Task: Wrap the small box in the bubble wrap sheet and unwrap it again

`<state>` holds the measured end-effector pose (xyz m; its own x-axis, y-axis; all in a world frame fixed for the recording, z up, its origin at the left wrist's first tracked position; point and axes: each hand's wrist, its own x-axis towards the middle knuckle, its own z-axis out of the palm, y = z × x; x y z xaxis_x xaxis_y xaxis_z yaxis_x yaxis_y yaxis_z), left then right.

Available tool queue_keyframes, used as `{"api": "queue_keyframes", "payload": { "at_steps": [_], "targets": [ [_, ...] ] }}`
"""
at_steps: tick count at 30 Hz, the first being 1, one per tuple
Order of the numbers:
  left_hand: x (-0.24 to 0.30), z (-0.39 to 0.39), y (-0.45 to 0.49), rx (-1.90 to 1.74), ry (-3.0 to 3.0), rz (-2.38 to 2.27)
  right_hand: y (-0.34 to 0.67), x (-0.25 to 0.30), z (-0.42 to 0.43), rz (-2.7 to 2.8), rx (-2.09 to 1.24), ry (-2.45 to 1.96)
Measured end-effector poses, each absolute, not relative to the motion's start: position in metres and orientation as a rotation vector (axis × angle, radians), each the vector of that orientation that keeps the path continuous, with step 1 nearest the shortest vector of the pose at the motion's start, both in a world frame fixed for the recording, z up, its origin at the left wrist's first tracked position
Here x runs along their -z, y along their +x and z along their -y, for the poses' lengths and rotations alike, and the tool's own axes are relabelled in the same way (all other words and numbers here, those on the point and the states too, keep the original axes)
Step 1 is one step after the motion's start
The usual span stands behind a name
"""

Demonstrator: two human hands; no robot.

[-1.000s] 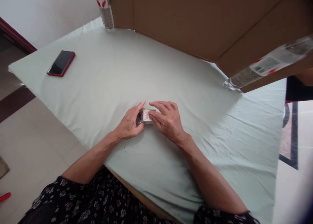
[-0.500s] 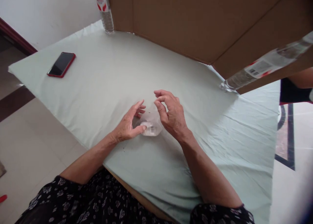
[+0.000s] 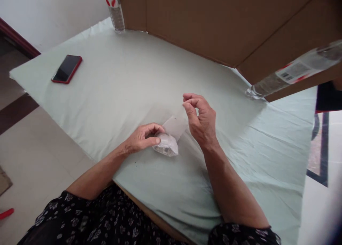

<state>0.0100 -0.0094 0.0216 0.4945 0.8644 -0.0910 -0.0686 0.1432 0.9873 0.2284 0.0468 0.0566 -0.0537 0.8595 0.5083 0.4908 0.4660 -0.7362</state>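
Packet, small and wrapped in clear plastic, lies on the pale green cloth near the table's front edge, right in front of the person.

Far to the left a phone in a red case lies flat, screen up, well apart from everything else. Behind it, at the back edge, a water bottle stands upright against the corner of a big cardboard sheet.

The left hand rests on the cloth with its fingers curled, thumb and fingertips closed on the packet's left end and holding it down. From the packet a strip of clear film runs up and to the right. The right hand is raised off the cloth just beside it, thumb and forefinger pressed together in a pinch; the film reaches up to that pinch, though it is too sheer to see exactly where it ends.

Further right, a second bottle stands against the cardboard.
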Motion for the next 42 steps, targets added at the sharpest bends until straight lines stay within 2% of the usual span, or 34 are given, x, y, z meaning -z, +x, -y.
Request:
{"api": "queue_keyframes", "payload": {
  "at_steps": [5,13,19,24,30,34,42],
  "targets": [
    [-0.013,0.008,0.009,-0.893,1.074,-0.796,0.235,-0.078,-0.034,1.635,-0.369,-1.209],
    [-0.001,0.004,0.009,-1.038,0.985,-0.790,0.225,-0.090,-0.012,2.341,-0.757,-1.190],
    [-0.003,0.002,0.006,-1.051,1.008,-0.807,0.210,-0.089,-0.012,2.755,-0.591,-1.390],
    [-0.007,0.000,0.005,-1.100,1.025,-0.836,0.229,-0.095,-0.020,2.603,-0.356,-1.718],
    [-0.016,0.004,0.006,-1.217,1.506,-1.281,0.246,-0.088,-0.029,2.562,-0.407,-1.928],
    [-0.018,0.009,0.011,-1.169,1.814,-1.308,0.240,-0.087,-0.026,2.523,-0.458,-1.798],
    [-0.023,0.011,0.020,-1.043,1.710,-1.431,0.232,-0.069,-0.026,2.561,-0.765,-1.475]
  ]
}}
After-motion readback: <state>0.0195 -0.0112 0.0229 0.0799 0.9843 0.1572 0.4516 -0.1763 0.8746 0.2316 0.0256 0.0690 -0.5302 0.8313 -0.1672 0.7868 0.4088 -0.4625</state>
